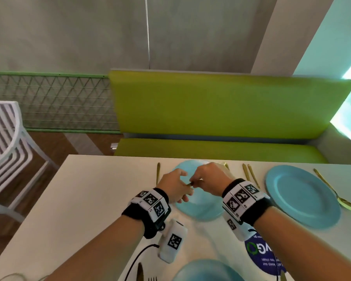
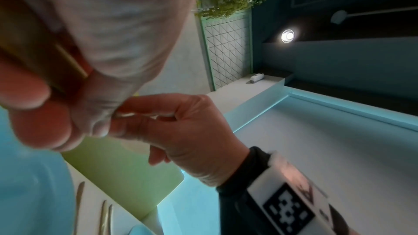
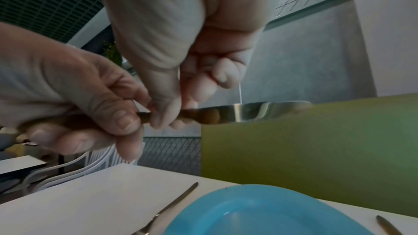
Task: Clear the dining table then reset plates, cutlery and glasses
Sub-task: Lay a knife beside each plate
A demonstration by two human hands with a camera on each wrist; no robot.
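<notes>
I see open tabletop point(image 1: 85, 199) left of my hands, bare out to the edge. Ahead, a blue plate point(image 1: 201, 207) lies under them, with a fork point(image 1: 158, 173) just left of it. To the right, two gold pieces point(image 1: 249, 175) and a second plate point(image 1: 302, 197) crowd the surface. The green bench back point(image 1: 221, 106) closes off the far side.

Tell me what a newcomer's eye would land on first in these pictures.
First, the two hands meeting above the far blue plate: the left hand and the right hand both pinch one gold knife, its shiny blade pointing right in the right wrist view. Next, the bright green bench behind the white table. Then a second blue plate to the right, with gold cutlery on both sides.
</notes>
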